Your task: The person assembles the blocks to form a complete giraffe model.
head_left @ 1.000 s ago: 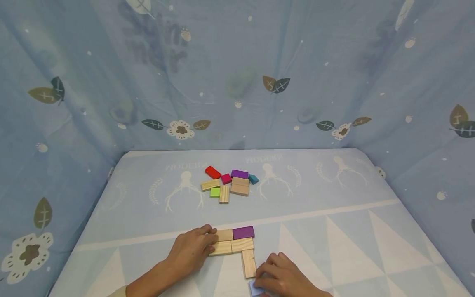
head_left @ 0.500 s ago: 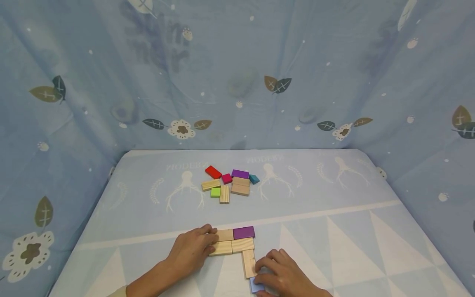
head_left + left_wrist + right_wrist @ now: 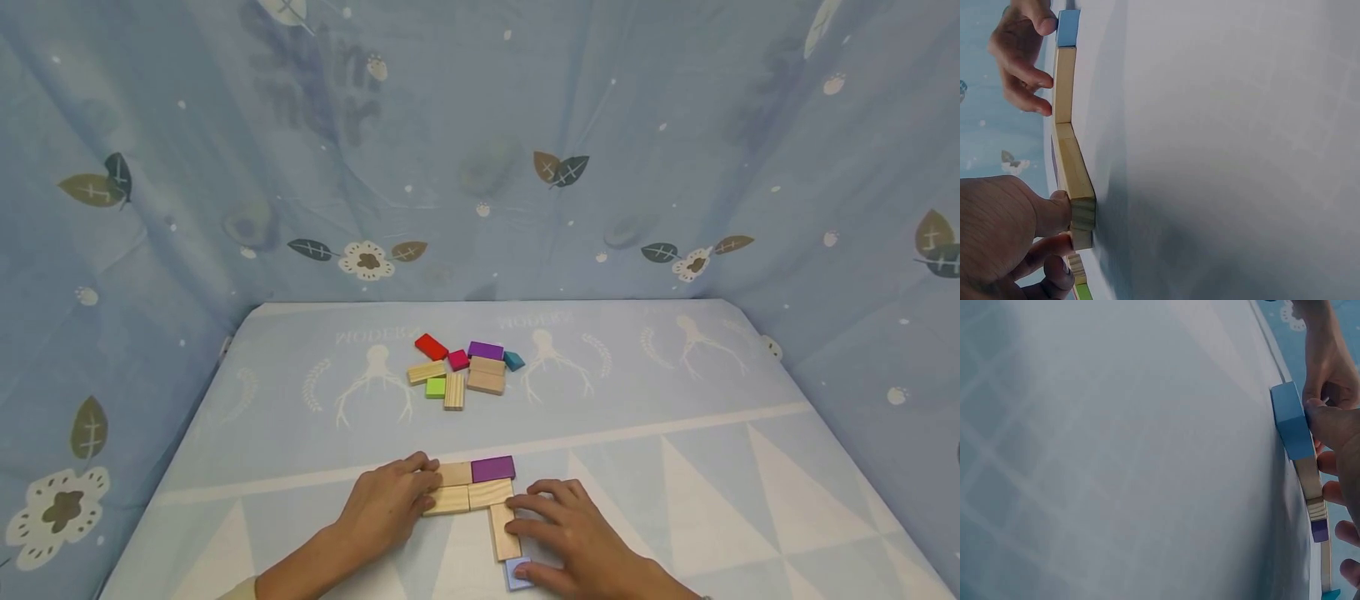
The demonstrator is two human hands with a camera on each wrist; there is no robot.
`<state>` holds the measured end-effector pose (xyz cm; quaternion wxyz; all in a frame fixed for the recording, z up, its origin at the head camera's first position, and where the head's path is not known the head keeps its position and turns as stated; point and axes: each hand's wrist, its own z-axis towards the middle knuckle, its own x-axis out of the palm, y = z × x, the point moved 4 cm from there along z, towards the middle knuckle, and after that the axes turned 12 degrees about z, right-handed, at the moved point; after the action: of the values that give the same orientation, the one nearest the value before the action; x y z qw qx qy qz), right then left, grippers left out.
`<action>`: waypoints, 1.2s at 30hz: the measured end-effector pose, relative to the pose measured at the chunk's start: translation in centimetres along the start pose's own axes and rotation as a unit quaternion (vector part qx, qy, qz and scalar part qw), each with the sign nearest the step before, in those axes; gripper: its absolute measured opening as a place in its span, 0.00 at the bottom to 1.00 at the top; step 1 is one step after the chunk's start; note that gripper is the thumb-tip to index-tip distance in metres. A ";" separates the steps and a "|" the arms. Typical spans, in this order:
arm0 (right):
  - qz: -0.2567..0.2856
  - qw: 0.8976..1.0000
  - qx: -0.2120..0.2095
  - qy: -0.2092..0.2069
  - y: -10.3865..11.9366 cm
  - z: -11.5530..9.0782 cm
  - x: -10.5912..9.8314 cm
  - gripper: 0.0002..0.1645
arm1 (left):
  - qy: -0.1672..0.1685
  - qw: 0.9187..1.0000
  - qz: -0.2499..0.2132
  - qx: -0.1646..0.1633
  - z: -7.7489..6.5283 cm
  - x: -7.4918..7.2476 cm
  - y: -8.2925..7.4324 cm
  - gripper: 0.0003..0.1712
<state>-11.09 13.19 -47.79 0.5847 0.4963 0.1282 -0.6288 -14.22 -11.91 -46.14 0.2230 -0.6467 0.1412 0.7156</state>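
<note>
My left hand (image 3: pixel 386 504) rests at the left ends of two plain wooden blocks, the front wooden block (image 3: pixel 448 500) and the back wooden block (image 3: pixel 455 474). Its thumb and fingertips touch them. To their right lie a purple block (image 3: pixel 492 469) and another wooden block (image 3: pixel 490 493). A lengthwise wooden block (image 3: pixel 503 537) runs toward me from there, ending at a light blue block (image 3: pixel 516 575). Spread out beside these, my right hand (image 3: pixel 581 542) has its thumb on the blue block (image 3: pixel 1291 422) and its fingertips along the lengthwise block's right edge.
Farther back on the patterned cloth lies a loose group: a red block (image 3: pixel 431 347), a magenta block (image 3: pixel 458 360), a purple block (image 3: pixel 486 351), a teal piece (image 3: pixel 513 361), a green block (image 3: pixel 435 388) and several wooden blocks. A blue curtain (image 3: pixel 450 150) hangs behind.
My right hand has moved forward from the blue block and spread its fingers along the lengthwise block. The blue block has shifted slightly forward against that block's end. My left hand stays put.
</note>
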 end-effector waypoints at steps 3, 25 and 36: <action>0.000 1.000 0.001 0.000 -0.1 0.0 0.1 0.25 | 0.004 1.000 0.000 -0.001 0.0 0.0 0.0 0.13; -0.010 1.000 -0.019 -0.003 0.0 0.0 0.3 0.29 | -0.007 0.999 0.045 -0.015 5.4 -1.8 2.1 0.13; -0.015 1.000 -0.013 0.000 0.1 0.0 0.3 0.30 | -0.006 0.993 0.047 -0.111 11.2 -0.3 8.4 0.22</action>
<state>-10.96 13.03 -48.00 0.5815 0.4870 0.1441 -0.6356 -28.07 -13.66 -45.19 0.1171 -0.6556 0.0895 0.7406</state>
